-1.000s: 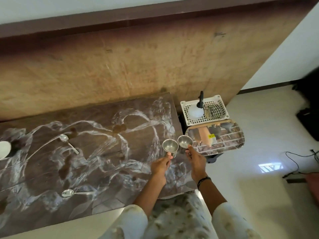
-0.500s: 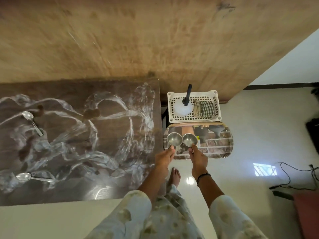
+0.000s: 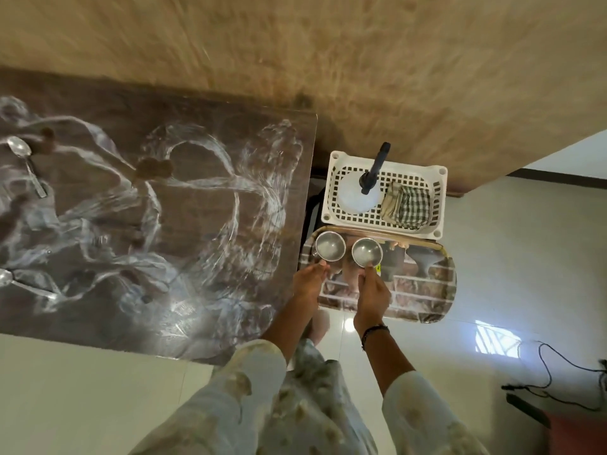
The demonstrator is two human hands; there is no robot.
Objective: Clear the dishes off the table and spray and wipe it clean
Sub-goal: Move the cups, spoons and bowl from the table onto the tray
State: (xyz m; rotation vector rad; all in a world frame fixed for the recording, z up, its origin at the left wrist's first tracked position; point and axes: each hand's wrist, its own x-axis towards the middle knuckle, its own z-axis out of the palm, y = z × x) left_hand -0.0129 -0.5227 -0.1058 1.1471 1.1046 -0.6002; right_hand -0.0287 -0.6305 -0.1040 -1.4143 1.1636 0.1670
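Gripping left cup (image 3: 329, 245) in left hand (image 3: 308, 281), right cup (image 3: 366, 252) in right hand (image 3: 372, 292), hovering over tray (image 3: 437, 298); spoons (image 3: 26, 162) lying at nine o'clock, nearer the left.

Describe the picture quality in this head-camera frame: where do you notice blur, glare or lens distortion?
Head view: the tan wall is smeared by motion blur; the glossy dark patterned table throws white glare streaks; a bright window reflection sits on the pale tiled floor; wide-angle distortion tilts the table edge and wall; the two small steel cups stay fairly sharp.
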